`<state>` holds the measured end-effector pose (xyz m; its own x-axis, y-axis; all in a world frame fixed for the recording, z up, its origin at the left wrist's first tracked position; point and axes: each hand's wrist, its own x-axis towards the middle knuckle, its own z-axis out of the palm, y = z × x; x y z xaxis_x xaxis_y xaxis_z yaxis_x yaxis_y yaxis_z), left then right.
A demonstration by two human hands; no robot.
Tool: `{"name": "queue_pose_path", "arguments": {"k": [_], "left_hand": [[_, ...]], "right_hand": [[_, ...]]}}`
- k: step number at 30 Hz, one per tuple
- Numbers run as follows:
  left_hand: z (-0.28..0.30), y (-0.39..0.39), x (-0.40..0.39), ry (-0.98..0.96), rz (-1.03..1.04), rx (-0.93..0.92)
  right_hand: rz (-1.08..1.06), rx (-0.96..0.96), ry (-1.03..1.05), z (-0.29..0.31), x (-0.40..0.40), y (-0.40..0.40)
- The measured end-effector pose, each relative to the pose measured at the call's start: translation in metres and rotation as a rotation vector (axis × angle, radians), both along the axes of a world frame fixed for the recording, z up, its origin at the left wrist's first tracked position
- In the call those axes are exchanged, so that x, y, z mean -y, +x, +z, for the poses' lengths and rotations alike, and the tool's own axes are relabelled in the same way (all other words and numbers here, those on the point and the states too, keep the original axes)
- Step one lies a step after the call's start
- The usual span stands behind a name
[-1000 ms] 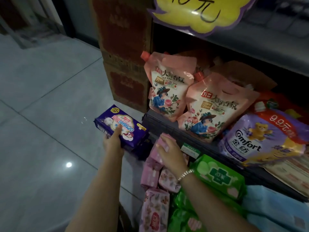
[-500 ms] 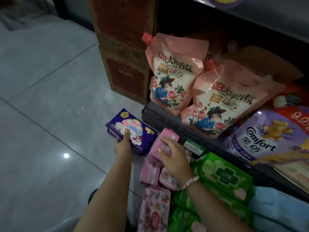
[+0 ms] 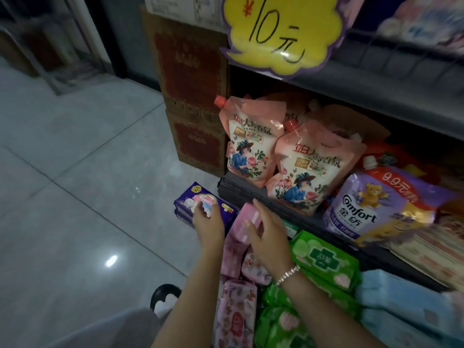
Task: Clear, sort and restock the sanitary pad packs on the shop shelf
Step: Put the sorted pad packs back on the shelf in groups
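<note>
**Purple pack held, pink pack under the palm**

The left hand (image 3: 208, 223) grips a purple pad pack (image 3: 204, 204), glossy with a white-pink label, stacked on another, at nine o'clock of the pink pack (image 3: 247, 222). The right hand (image 3: 267, 234) lies on that plain pink pack, fingers apparently straight; blur hides any pinch.

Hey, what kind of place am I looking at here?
Most likely a small shop aisle. A handwritten yellow price sign hangs off the upper shelf, priced detergent refill pouches stand below it, and packaged green pad packs are stacked in rows at the bottom.
</note>
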<state>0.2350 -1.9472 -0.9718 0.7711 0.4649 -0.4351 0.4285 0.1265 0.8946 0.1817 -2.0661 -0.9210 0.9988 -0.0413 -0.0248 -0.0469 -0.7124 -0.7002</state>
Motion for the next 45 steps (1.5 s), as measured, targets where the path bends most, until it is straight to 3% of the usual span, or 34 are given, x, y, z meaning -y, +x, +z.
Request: {"name": "queue_pose_path", "arguments": {"k": [6, 14, 26, 32, 39, 45], "left_hand": [[0.084, -0.039, 0.017, 0.695, -0.377, 0.343], [0.220, -0.044, 0.056, 1.002, -0.464, 0.713], [0.337, 0.025, 0.147, 1.045, -0.673, 0.874], [0.356, 0.087, 0.196, 0.964, -0.825, 0.824], [0.371, 0.154, 0.240, 0.950, -0.774, 0.700], [0.378, 0.184, 0.255, 0.842, -0.715, 0.620]], "right_hand": [[-0.061, 0.248, -0.294, 0.051, 0.030, -0.031], [-0.094, 0.512, -0.385, 0.158, 0.093, -0.041], [-0.213, 0.556, -0.520, 0.279, 0.190, 0.032], [-0.332, 0.459, -0.369, 0.302, 0.236, 0.090], [-0.290, 0.387, -0.224, 0.303, 0.273, 0.136], [-0.241, 0.318, 0.096, 0.286, 0.284, 0.148]]}}
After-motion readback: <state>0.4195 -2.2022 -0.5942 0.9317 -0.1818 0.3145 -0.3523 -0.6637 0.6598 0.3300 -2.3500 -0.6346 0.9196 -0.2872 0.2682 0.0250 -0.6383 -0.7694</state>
